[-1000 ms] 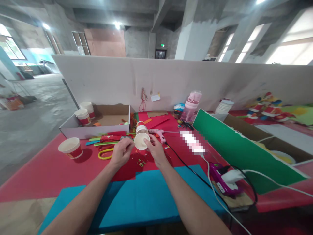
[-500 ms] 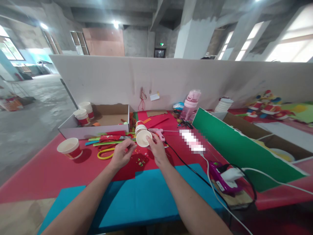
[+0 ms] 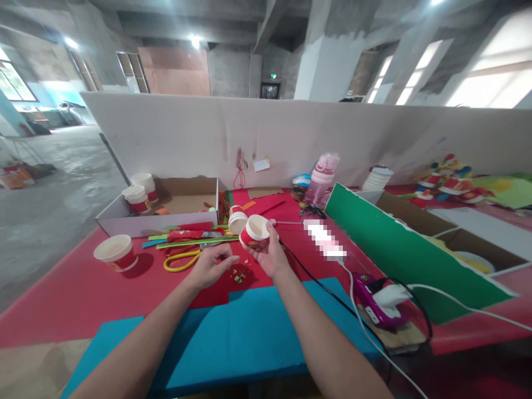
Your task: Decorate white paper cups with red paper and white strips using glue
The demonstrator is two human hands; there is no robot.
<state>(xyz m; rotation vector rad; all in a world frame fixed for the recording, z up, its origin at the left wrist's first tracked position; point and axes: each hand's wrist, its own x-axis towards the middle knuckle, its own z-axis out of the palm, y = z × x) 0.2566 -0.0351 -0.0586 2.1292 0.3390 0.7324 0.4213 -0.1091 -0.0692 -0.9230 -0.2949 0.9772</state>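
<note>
My right hand [image 3: 269,256] grips a small red-and-white paper cup [image 3: 252,235], thumb at its rim and fingers beneath. The cup is tilted, its mouth up and to the right. Just behind it, nested paper cups [image 3: 236,219] lie on their side. To the left, my left hand [image 3: 214,265] hangs apart from the cup, its fingers curled in towards the thumb; whatever they pinch, if anything, is too small to make out. Yellow-handled scissors [image 3: 180,261] lie beside that hand. Small green and pale scraps [image 3: 238,276] are scattered on the red surface between my hands.
A larger paper cup [image 3: 116,253] stands at left. Behind it, a cardboard box [image 3: 137,226] contains more cups. Coloured strips [image 3: 195,242] lie before the box. At right are a green-sided divided box [image 3: 386,249], a purple power strip [image 3: 380,310] with cables, and a pink bottle [image 3: 323,177].
My right hand has turned the cup, so its printed side shows and its mouth faces right and up. My left hand has shifted slightly, its fingers still curled.
</note>
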